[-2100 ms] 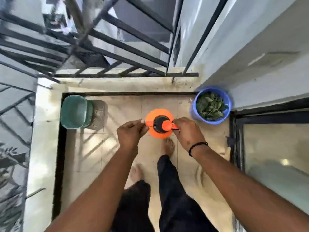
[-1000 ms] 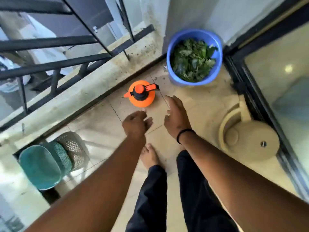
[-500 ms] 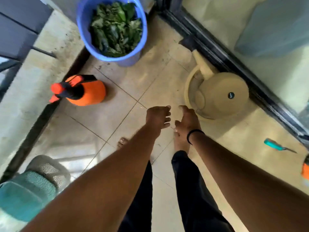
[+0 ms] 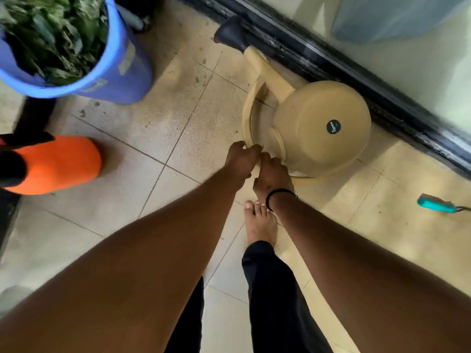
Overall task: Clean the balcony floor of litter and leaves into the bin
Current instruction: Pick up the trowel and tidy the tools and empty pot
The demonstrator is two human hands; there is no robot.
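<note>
Two hands meet at the near rim of the beige can (image 4: 316, 128): the left hand (image 4: 240, 161) and right hand (image 4: 271, 174) are side by side, fingers curled at its handle loop, though a firm grip cannot be told. The blue bin (image 4: 119, 72), full of leaves (image 4: 51, 34), stands at 11 o'clock. To clear well, lift the can squarely, then sweep the specks (image 4: 198, 80) at 12 o'clock binward.

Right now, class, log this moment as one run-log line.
hands: left and right at beige watering can handle | grip: unclear | blue bucket: holds leaves | orange sprayer: on floor
</note>
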